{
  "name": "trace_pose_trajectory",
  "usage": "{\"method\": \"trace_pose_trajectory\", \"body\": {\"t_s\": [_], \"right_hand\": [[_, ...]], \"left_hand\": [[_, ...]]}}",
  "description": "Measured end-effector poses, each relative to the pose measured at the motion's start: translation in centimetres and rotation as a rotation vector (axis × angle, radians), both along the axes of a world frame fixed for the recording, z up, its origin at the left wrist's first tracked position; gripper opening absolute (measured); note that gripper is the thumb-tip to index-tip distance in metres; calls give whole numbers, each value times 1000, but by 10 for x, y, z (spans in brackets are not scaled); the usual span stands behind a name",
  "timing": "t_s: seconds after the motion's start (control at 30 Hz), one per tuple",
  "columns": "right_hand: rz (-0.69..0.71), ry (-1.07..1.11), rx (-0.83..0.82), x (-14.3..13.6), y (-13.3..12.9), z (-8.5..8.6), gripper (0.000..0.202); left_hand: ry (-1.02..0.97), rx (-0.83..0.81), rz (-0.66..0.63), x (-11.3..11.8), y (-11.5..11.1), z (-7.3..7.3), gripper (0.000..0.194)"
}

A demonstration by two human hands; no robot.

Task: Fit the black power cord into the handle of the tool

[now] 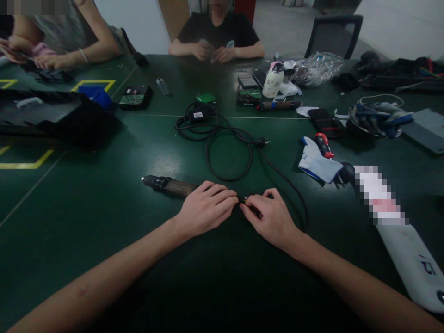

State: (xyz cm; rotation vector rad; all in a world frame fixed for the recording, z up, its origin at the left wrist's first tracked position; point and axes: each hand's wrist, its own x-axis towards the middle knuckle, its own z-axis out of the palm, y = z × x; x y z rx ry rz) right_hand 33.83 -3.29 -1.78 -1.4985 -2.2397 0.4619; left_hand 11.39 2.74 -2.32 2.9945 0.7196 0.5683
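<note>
An electric screwdriver [176, 187] lies across the green table with its bit end pointing left. My left hand [207, 208] is closed over its rear part, fingers wrapped round the body. At the tail end, my right hand [272, 216] pinches a dark cable connector [256, 212], mostly hidden by the fingers. A small metallic piece shows between the two hands; whether the connector is seated I cannot tell. Beyond them lies a coiled black cable [229, 179] with a power adapter [198, 114] and a plug [262, 142].
A glove [317, 163], a red screwdriver [324, 145] and a long white device [412, 263] lie to the right. Farther back are a bottle [273, 82], another electric screwdriver [279, 106] and circuit boards [134, 98]. A black housing [52, 115] stands left. Two people sit opposite.
</note>
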Motion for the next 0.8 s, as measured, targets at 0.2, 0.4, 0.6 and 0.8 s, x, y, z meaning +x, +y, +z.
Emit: {"method": "trace_pose_trajectory", "body": {"t_s": [0.2,0.4,0.6,0.8], "right_hand": [[5,-6,-7,0,0,1,20],[4,-8,-5,0,0,1,21],[5,-10,-5,0,0,1,20],[3,-21,-3,-1,0,1,21]], "left_hand": [[5,-16,14,0,0,-1,22],[17,4,31,1,1,1,19],[15,11,13,0,0,2,19],[17,-15,10,-1,0,2,22]]}}
